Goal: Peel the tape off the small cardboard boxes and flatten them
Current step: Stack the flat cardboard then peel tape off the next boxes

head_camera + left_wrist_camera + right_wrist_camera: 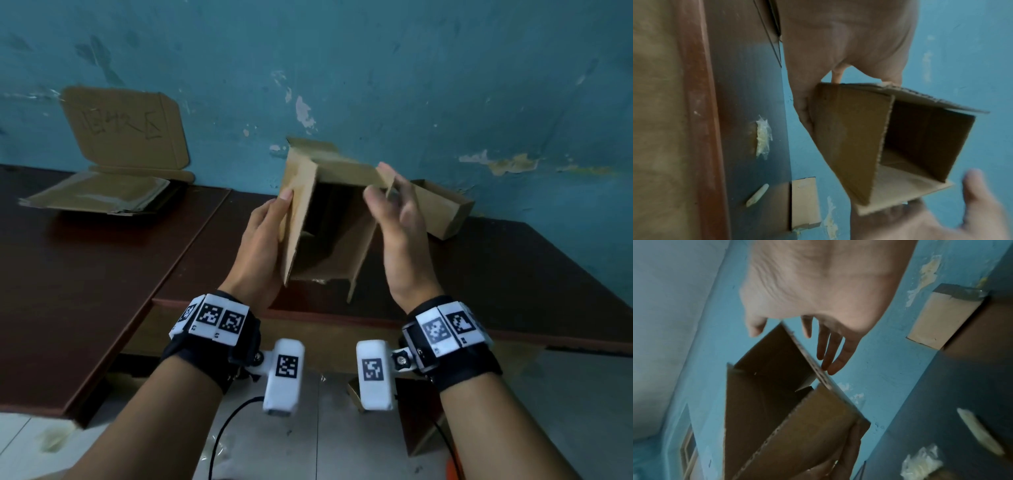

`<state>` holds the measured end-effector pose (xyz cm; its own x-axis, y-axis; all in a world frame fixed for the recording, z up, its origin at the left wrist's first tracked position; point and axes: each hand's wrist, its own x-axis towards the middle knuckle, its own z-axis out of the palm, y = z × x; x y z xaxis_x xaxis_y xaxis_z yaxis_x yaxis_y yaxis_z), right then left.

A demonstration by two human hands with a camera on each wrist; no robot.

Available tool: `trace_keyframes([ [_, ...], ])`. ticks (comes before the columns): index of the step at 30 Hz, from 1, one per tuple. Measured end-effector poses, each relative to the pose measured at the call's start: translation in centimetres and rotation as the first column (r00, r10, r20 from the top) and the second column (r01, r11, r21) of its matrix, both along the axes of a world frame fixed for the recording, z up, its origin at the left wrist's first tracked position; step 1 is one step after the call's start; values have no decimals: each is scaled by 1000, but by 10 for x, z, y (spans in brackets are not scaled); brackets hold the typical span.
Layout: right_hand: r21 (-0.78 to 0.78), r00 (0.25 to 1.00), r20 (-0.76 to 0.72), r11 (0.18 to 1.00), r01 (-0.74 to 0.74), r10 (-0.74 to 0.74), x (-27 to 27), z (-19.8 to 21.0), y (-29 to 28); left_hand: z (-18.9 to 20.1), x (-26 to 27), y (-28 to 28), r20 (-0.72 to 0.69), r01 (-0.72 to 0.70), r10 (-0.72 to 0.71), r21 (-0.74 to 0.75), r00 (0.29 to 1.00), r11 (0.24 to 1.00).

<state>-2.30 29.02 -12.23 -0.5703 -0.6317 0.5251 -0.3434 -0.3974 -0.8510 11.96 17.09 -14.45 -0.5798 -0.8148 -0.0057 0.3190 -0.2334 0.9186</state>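
Observation:
A small open cardboard box [329,173] is held in the air above the dark table [85,274], its open end facing me and its flaps spread. My left hand [275,216] grips the box's left flap, thumb on the front and fingers hidden behind it. My right hand [385,193] is at the box's right upper edge with fingers nearly straight; the flap edge passes between thumb and fingers. In the right wrist view the straight fingers [831,353] touch the corrugated edge of the box [797,426]. The left wrist view shows the box [849,138] empty inside.
A second small box [442,209] lies against the blue wall at the right. At back left, flattened cardboard [99,195] lies under a cardboard sign [126,126] leaning on the wall. Peeled tape scraps [762,138] lie on the table.

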Motion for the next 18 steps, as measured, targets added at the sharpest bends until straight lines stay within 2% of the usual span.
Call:
trace_keyframes([
  [2, -15, 995, 22, 995, -99, 100, 0, 2, -1, 5, 0, 4, -10, 54, -54, -33, 998, 998],
  [4, 15, 983, 33, 983, -183, 182, 2, 2, -1, 10, -2, 8, -22, 61, -64, -134, 998, 989],
  [6, 38, 971, 75, 972, -230, 227, 6, 4, 1, 8, -3, 10, 36, 61, -53, -288, 998, 956],
  [9, 37, 931, 171, 942, -333, 322, 10, 5, 3, 3, 0, 18, 122, 132, -92, -382, 988, 914],
  [12, 87, 934, 186, 942, -324, 304, 16, 5, 5, -9, 1, 16, 227, 174, -65, -502, 972, 848],
  [14, 114, 949, 188, 954, -276, 252, 16, 7, 9, -15, -2, 14, 269, 178, -36, -527, 962, 831],
  [17, 126, 958, 188, 962, -244, 218, 13, 6, 8, -19, -8, 12, 229, 72, 60, -528, 972, 846],
  [18, 148, 949, 232, 956, -253, 215, 14, 5, 6, -19, -10, 9, 189, 18, 102, -547, 977, 837],
])
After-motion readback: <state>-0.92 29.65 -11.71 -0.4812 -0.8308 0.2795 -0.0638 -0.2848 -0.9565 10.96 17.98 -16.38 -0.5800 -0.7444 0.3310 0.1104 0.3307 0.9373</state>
